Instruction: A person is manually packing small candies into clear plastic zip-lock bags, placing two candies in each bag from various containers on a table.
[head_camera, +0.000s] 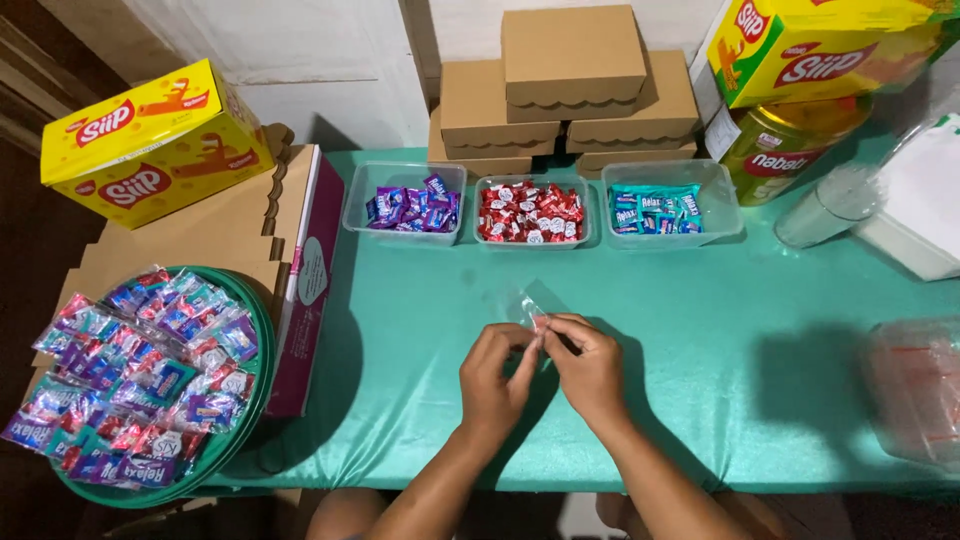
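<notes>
- While your left hand (493, 378) and right hand (590, 368) meet, fingers pinch a small clear bag (527, 308) over the green tablecloth (700, 330).
- Bag's long axis runs away from you, leaning left.
- Contents blurred, partly hidden.

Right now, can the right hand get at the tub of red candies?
Probably yes: bare green tablecloth lies between the right hand and the open tub of red candies, though both hands pinch a small clear bag.

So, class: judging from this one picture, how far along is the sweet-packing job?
Done: a green round tray at the left is heaped with filled sweet packets. In hand: the left hand and right hand pinch a small clear bag. Left: three tubs hold purple sweets, red sweets and teal sweets.
</notes>
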